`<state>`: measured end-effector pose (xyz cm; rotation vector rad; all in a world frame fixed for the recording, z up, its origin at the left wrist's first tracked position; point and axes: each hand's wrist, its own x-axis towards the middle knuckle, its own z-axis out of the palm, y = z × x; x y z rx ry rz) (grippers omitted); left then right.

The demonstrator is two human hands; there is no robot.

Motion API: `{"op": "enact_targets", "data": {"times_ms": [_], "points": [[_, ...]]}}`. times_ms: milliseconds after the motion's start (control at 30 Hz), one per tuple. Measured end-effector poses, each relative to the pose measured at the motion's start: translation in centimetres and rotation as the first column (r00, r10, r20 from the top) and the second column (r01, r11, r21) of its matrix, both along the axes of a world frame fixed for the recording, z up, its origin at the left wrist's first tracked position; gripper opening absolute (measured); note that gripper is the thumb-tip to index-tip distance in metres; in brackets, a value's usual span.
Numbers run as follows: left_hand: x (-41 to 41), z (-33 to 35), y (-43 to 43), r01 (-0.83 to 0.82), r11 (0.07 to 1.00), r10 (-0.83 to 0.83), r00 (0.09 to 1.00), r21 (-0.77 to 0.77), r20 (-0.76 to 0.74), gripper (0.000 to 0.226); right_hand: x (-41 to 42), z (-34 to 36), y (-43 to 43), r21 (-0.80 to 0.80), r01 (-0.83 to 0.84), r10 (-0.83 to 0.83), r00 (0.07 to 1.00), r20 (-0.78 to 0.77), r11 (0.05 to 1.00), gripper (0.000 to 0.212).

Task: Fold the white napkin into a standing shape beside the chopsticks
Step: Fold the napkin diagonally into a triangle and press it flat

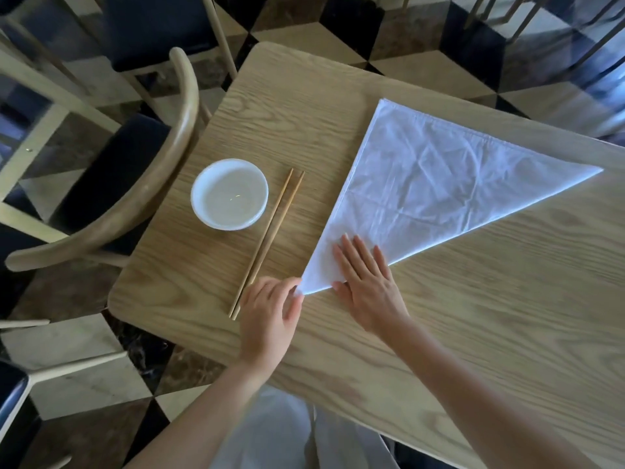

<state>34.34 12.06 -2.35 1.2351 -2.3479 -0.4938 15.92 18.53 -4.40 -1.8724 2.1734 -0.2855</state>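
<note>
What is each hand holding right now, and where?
Left hand pinches the near corner of the white triangular cloth napkin; right hand only presses flat on it beside that corner.

Right hand (367, 292) flat, left hand (270, 309) pinching.

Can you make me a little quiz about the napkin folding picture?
1. True or false: the white napkin already stands upright.
2. Which hand lies flat on the napkin: A) left hand, B) right hand?
3. What lies between the white bowl and the napkin on the table?

Key:
1. False; it lies flat, folded into a triangle.
2. B; the left hand only pinches the napkin's near corner.
3. The chopsticks, lying side by side.
</note>
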Motion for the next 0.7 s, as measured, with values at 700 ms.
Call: {"op": "enact_targets", "data": {"times_ms": [700], "points": [[-7.3, 1.3, 1.1, 0.257, 0.966, -0.229, 0.904, -0.029, 0.360, 0.047, -10.2, 2.3, -0.3, -0.034, 0.166, -0.165, 0.986, 0.018, 0.986, 0.068]]}}
